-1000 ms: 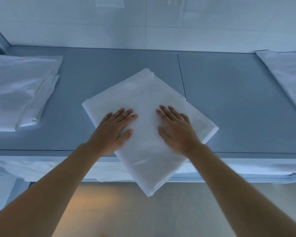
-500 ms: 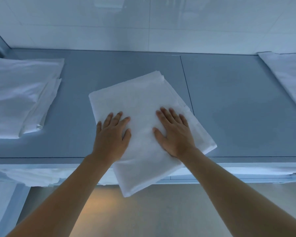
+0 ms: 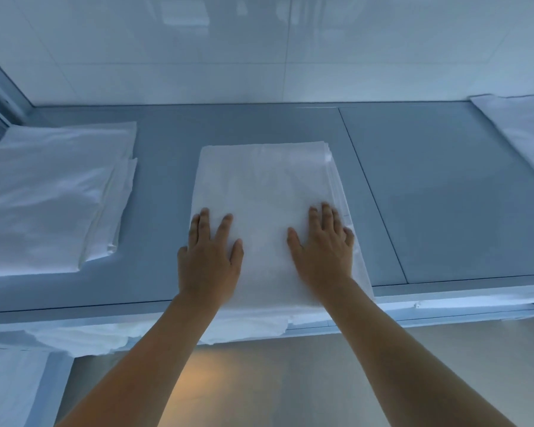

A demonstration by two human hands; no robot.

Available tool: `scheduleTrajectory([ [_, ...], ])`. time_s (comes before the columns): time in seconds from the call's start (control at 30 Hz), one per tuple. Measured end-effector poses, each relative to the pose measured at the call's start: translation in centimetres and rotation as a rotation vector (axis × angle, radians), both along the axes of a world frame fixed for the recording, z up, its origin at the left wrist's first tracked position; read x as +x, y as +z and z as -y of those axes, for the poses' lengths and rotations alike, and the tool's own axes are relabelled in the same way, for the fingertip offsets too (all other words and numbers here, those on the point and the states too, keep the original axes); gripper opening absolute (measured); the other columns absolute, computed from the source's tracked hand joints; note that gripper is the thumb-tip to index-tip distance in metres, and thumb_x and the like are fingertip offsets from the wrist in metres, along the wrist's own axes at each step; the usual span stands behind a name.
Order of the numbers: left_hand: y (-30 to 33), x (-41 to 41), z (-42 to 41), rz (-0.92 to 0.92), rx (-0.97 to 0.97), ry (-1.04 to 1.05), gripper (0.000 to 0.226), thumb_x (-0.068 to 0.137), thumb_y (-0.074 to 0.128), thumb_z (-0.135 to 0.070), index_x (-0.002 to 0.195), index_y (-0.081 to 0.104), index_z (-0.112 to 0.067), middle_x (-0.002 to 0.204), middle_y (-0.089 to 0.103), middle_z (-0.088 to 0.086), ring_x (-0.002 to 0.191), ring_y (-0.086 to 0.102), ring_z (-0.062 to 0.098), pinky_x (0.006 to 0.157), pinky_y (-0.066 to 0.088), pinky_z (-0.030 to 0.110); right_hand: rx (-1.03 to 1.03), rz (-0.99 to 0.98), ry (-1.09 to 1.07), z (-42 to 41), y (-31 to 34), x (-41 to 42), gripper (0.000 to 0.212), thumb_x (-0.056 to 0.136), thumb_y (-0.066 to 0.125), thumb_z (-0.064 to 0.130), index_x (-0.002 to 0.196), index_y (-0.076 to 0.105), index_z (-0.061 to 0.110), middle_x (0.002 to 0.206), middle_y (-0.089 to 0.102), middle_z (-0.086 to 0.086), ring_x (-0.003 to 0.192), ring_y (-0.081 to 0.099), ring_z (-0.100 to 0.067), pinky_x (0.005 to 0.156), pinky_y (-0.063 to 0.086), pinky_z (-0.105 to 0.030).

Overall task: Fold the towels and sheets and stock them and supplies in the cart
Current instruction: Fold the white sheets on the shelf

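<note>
Soft white folded sheet [image 3: 265,192] lying squarely on the smooth grey tabletop [image 3: 444,195], near edge overhanging the front lip, left hand [image 3: 208,260] and right hand [image 3: 324,257] pressing flat on it with fingers straight and spread, gripping nothing, bare tabletop lying open to the right, another folded white stack [image 3: 53,192] sitting well apart on the left, white cloth [image 3: 524,131] lying at the far right.

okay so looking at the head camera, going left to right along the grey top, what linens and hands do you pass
Left linen stack → left hand → right hand, both flat on the middle folded sheet → right linen at the picture's edge.
</note>
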State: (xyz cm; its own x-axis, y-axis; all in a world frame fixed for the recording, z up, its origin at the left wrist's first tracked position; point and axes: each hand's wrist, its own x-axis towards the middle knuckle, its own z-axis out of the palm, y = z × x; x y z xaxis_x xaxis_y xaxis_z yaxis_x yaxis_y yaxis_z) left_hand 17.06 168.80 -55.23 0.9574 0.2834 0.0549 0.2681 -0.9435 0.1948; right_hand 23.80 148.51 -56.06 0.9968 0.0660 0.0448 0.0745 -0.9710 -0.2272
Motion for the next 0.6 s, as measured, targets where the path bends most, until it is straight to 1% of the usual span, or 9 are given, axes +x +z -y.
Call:
scheduleTrajectory([
  [0.1, 0.4, 0.0, 0.1, -0.035, -0.003, 0.019, 0.059, 0.104, 0.035, -0.052, 0.159, 0.031, -0.030, 0.169, 0.017, 0.014, 0.152, 0.023, 0.034, 0.094, 0.052, 0.050, -0.006, -0.094, -0.151, 1.7, 1.0, 0.6, 0.077, 0.098, 0.033, 0.066, 0.160, 0.020, 0.022, 0.165, 0.024, -0.014, 0.148, 0.026, -0.034, 0.108, 0.033, -0.056],
  [0.13, 0.5, 0.0, 0.1, -0.046, 0.002, 0.043, 0.060, 0.103, 0.036, -0.054, 0.159, 0.030, -0.031, 0.168, 0.017, 0.015, 0.147, 0.029, 0.039, 0.093, 0.052, 0.051, -0.007, -0.114, -0.163, 1.8, 1.2, 0.6, 0.078, 0.098, 0.034, 0.067, 0.161, 0.018, 0.023, 0.161, 0.028, -0.015, 0.144, 0.028, -0.035, 0.105, 0.036, -0.056],
  [0.2, 0.8, 0.1, 0.1, -0.062, -0.004, 0.103, 0.064, 0.102, 0.037, -0.060, 0.159, 0.028, -0.034, 0.165, 0.019, 0.018, 0.131, 0.043, 0.044, 0.090, 0.052, 0.050, 0.024, -0.124, -0.165, 1.9, 1.5, 0.7, 0.081, 0.098, 0.038, 0.067, 0.161, 0.017, 0.021, 0.153, 0.033, -0.016, 0.136, 0.032, -0.036, 0.099, 0.041, -0.055],
  [0.23, 0.9, 0.3, -0.1, -0.076, -0.015, 0.132, 0.065, 0.101, 0.037, -0.063, 0.159, 0.027, -0.035, 0.162, 0.022, 0.020, 0.125, 0.046, 0.045, 0.088, 0.052, 0.050, 0.050, -0.121, -0.168, 1.8, 1.6, 0.8, 0.083, 0.097, 0.041, 0.067, 0.161, 0.017, 0.020, 0.150, 0.035, -0.016, 0.133, 0.033, -0.036, 0.096, 0.043, -0.053],
  [0.3, 1.1, 0.7, -0.2, -0.106, -0.039, 0.182, 0.070, 0.099, 0.036, -0.069, 0.160, 0.023, -0.038, 0.152, 0.033, 0.022, 0.118, 0.048, 0.045, 0.086, 0.052, 0.049, 0.091, -0.114, -0.174, 1.8, 1.8, 1.0, 0.086, 0.097, 0.046, 0.066, 0.161, 0.017, 0.017, 0.145, 0.037, -0.018, 0.127, 0.037, -0.038, 0.092, 0.047, -0.050],
  [0.37, 1.4, 1.1, -0.3, -0.123, -0.085, 0.214, 0.074, 0.095, 0.037, -0.074, 0.160, 0.022, -0.041, 0.137, 0.043, 0.021, 0.111, 0.053, 0.043, 0.086, 0.051, 0.047, 0.139, -0.124, -0.174, 1.8, 1.9, 1.0, 0.088, 0.097, 0.051, 0.062, 0.161, 0.015, 0.014, 0.140, 0.039, -0.020, 0.122, 0.044, -0.040, 0.091, 0.048, -0.047],
  [0.43, 1.7, 1.4, -0.6, -0.115, -0.148, 0.232, 0.076, 0.092, 0.043, -0.077, 0.158, 0.026, -0.043, 0.128, 0.048, 0.019, 0.103, 0.061, 0.043, 0.087, 0.052, 0.045, 0.200, -0.128, -0.169, 1.6, 2.1, 1.1, 0.089, 0.096, 0.057, 0.057, 0.161, 0.014, 0.014, 0.135, 0.043, -0.020, 0.113, 0.056, -0.042, 0.090, 0.049, -0.044],
  [0.5, 2.0, 1.5, -0.7, -0.098, -0.187, 0.235, 0.076, 0.090, 0.050, -0.075, 0.157, 0.031, -0.043, 0.124, 0.050, 0.017, 0.099, 0.064, 0.042, 0.088, 0.052, 0.044, 0.249, -0.133, -0.182, 1.4, 2.2, 1.3, 0.086, 0.096, 0.061, 0.051, 0.160, 0.016, 0.016, 0.128, 0.050, -0.020, 0.106, 0.062, -0.043, 0.086, 0.049, -0.043],
  [0.6, 2.5, 1.2, -0.7, -0.054, -0.195, 0.217, 0.072, 0.092, 0.056, -0.068, 0.155, 0.034, -0.041, 0.123, 0.049, 0.014, 0.098, 0.065, 0.041, 0.084, 0.051, 0.042, 0.291, -0.118, -0.178, 0.9, 2.2, 1.3, 0.077, 0.097, 0.064, 0.038, 0.158, 0.021, 0.020, 0.120, 0.058, -0.018, 0.103, 0.063, -0.042, 0.079, 0.044, -0.041],
])
